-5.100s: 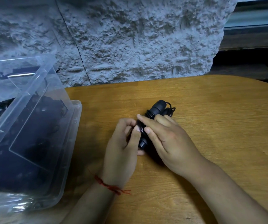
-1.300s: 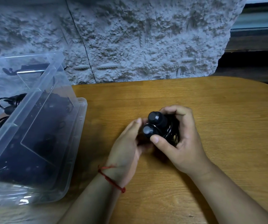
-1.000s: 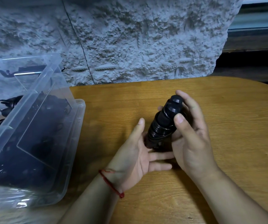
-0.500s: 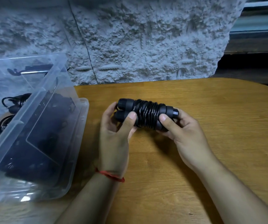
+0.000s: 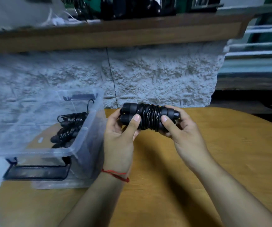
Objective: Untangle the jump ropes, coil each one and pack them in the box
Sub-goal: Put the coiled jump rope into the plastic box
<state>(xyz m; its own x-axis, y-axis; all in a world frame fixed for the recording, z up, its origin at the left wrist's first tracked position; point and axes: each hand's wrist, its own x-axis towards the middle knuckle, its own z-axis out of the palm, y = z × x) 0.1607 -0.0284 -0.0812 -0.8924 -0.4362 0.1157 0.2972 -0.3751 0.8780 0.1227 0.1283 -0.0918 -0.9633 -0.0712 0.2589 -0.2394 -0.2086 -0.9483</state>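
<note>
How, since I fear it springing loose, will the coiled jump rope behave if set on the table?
The coiled jump rope, gripped by left hand and right hand, likely feels stiff: cord is wound tightly round two side-by-side handles. That paired shape probably resists rolling. The glossy cord might slip loose; its end is hidden.
</note>
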